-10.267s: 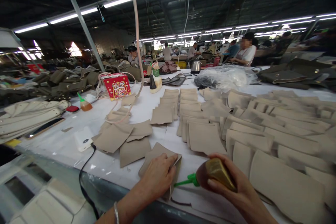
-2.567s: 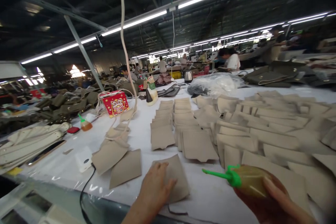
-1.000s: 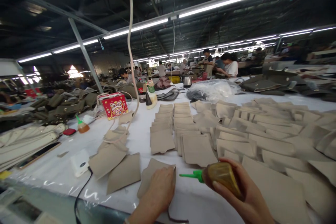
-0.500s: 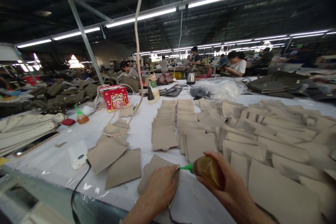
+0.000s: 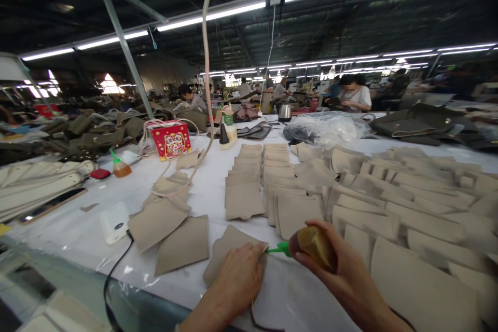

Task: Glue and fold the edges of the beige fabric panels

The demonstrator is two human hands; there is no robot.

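My left hand [image 5: 241, 274] grips a taupe leather piece [image 5: 224, 250] at its right edge, fingers closed and partly hiding it. In my right hand [image 5: 342, 264] is an amber squeeze bottle [image 5: 314, 246], held on its side. Its green nozzle [image 5: 279, 248] points left, with the tip at the leather edge beside my left fingertips; I cannot tell if it touches. A thin dark strip [image 5: 262, 324] hangs below my left hand. Just left of the held piece lies a loose pile of similar pieces [image 5: 182, 246].
Overlapping rows of taupe pieces [image 5: 244, 199] spread across the table's middle and right. A white device [image 5: 114, 224] with a black cable lies left, near a second green-tipped bottle [image 5: 121, 167] and a red box [image 5: 171, 140]. A hose [image 5: 206, 52] hangs down mid-view. People work in the background.
The bottle has shifted very slightly right, its nozzle still at the leather edge. My left hand keeps its grip on the piece. The view has tilted a little.
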